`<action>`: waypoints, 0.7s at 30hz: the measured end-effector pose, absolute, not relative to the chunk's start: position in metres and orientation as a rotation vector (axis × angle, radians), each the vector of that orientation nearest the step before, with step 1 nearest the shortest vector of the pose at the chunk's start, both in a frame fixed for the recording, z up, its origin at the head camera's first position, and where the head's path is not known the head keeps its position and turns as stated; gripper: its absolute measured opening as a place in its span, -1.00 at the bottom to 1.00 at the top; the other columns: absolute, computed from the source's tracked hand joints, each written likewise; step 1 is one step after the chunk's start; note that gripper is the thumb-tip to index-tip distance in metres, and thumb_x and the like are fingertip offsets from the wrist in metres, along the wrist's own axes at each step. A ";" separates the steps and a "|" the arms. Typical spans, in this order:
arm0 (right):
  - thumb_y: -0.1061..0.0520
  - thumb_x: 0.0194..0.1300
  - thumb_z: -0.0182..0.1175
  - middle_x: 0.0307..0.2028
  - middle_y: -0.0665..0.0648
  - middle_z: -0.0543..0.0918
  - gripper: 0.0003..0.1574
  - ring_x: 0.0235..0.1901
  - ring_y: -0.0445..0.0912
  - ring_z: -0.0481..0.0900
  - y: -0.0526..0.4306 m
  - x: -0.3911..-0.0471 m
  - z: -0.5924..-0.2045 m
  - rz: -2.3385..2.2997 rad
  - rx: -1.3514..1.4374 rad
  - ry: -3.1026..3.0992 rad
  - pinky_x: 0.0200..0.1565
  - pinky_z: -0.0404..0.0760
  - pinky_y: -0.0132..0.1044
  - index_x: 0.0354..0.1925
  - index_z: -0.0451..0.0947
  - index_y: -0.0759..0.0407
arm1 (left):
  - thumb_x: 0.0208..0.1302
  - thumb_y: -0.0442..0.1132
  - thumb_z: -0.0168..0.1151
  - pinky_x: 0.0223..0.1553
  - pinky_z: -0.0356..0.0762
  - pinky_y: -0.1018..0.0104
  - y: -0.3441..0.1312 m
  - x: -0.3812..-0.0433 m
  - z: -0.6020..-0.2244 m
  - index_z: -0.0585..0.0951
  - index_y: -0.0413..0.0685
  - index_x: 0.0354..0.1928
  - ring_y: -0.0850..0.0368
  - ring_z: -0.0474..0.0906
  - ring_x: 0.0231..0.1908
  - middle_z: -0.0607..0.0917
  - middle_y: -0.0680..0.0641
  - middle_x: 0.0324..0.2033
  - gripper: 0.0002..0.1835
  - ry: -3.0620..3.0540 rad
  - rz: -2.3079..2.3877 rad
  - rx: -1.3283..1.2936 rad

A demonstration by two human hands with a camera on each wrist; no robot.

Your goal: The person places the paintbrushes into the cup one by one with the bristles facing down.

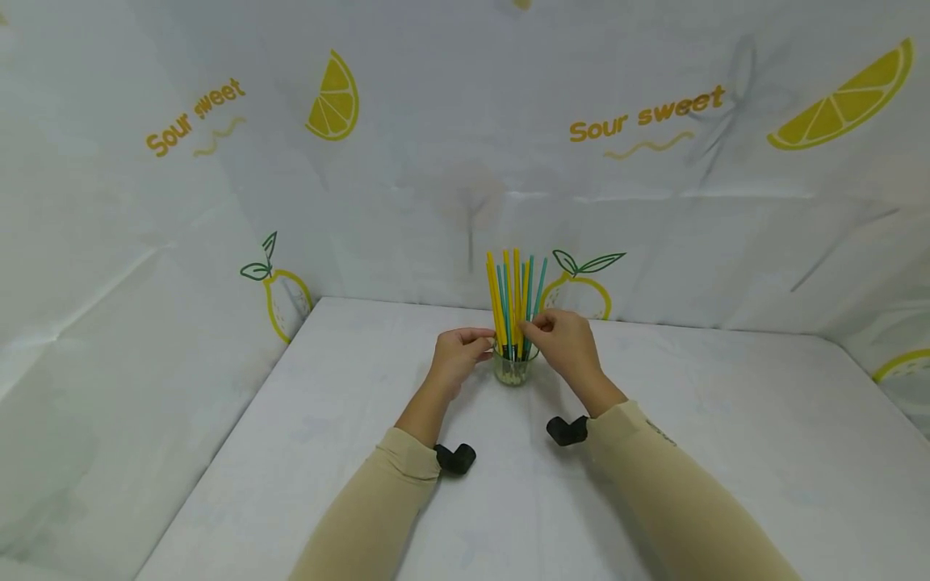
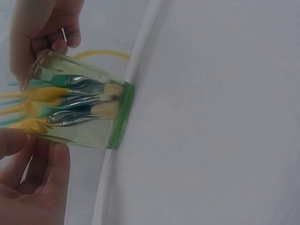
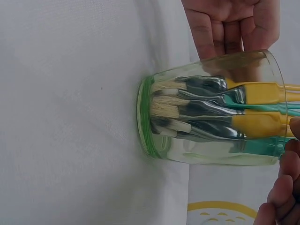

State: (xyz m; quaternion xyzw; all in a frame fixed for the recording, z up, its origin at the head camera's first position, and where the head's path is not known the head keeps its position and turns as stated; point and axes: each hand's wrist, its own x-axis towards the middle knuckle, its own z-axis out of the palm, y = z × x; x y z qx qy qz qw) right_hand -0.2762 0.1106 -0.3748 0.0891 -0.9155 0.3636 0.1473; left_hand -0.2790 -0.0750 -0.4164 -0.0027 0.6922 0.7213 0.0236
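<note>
A clear greenish glass (image 1: 512, 373) stands on the white table, holding several yellow- and teal-handled paintbrushes (image 1: 515, 294) with their bristles down. My left hand (image 1: 459, 355) is at the glass's left side, fingertips against it near the rim and thumb by the handles. From the right, my right hand (image 1: 568, 343) reaches in above the rim and pinches a yellow brush handle between thumb and finger. In the right wrist view, pale bristles (image 3: 165, 110) and dark metal ferrules (image 3: 211, 124) show through the glass, close to its green base.
The table (image 1: 726, 452) has a white cover and ends just behind the glass. A pale backdrop (image 1: 436, 202) printed with lemons and lettering rises along the back and left. A black wrist mount (image 1: 456, 458) sits at the left cuff, another mount (image 1: 567, 431) at the right.
</note>
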 end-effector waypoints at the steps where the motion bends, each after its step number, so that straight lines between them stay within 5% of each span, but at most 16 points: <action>1: -0.10 0.29 0.27 -0.50 0.09 0.67 -0.67 -0.53 -0.06 0.49 0.112 -0.275 -0.374 1.055 0.254 -2.632 -0.50 0.49 -0.29 -0.41 0.67 0.12 | 0.31 -0.32 0.23 -0.03 0.71 0.24 -0.075 -0.279 -0.416 0.71 -0.28 -0.11 0.11 0.68 -0.14 0.70 -0.16 -0.08 -0.79 2.144 2.228 -0.008; 21: -0.08 0.39 0.15 -0.46 0.15 0.70 -0.60 -0.45 -0.04 0.57 0.174 -0.252 -0.385 0.998 0.151 -2.436 -0.44 0.54 -0.28 -0.31 0.69 0.20 | 0.33 -0.27 0.23 0.03 0.69 0.19 -0.092 -0.281 -0.416 0.71 -0.25 -0.08 0.00 0.68 -0.08 0.71 -0.14 -0.05 -0.77 2.244 2.163 -0.059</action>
